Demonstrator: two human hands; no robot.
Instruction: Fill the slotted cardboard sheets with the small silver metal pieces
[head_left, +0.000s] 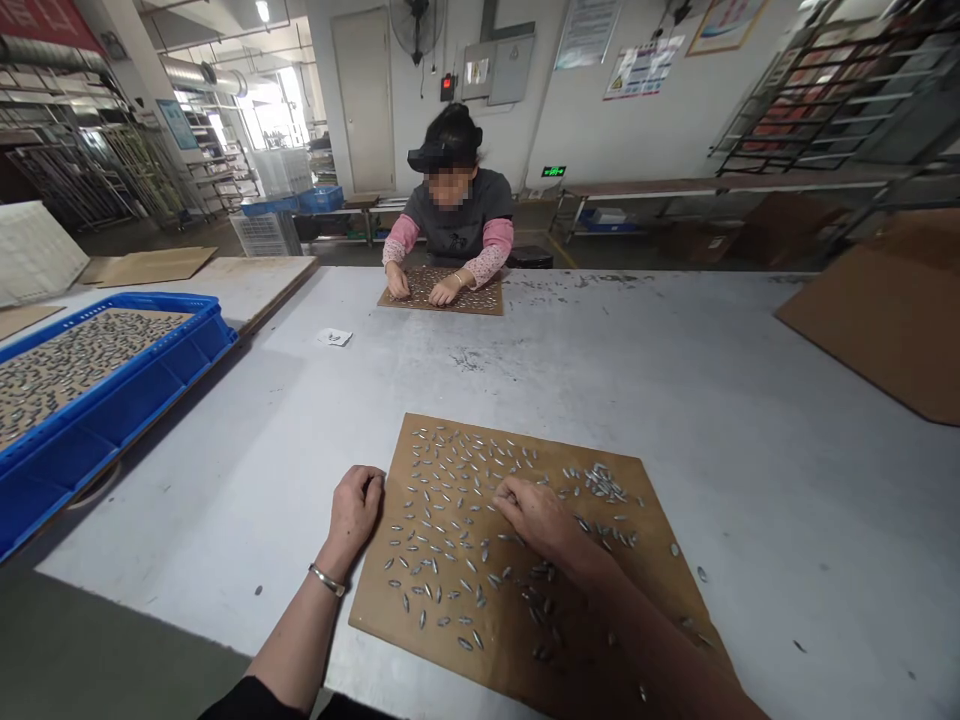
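Observation:
A brown cardboard sheet (495,630) lies on the pale table, covered with small silvery spindle-shaped pieces. They are spread apart over its left half, while a small heap (604,483) sits near its upper right corner. My left hand (358,508) rests at the sheet's left edge with its fingers curled in; what they hold, if anything, is hidden. A metal bracelet (327,580) circles that wrist. Over the middle of the sheet is my right hand (536,512), thumb and forefinger pinched together low above the pieces. Anything between those fingertips is too small to make out.
Across the table a person (457,210) works with both hands on another cardboard sheet (480,301). A blue tray (135,400) of similar pieces stands at the left. A scrap of paper (335,338) lies at the upper left; large cardboard (892,320) is at the right.

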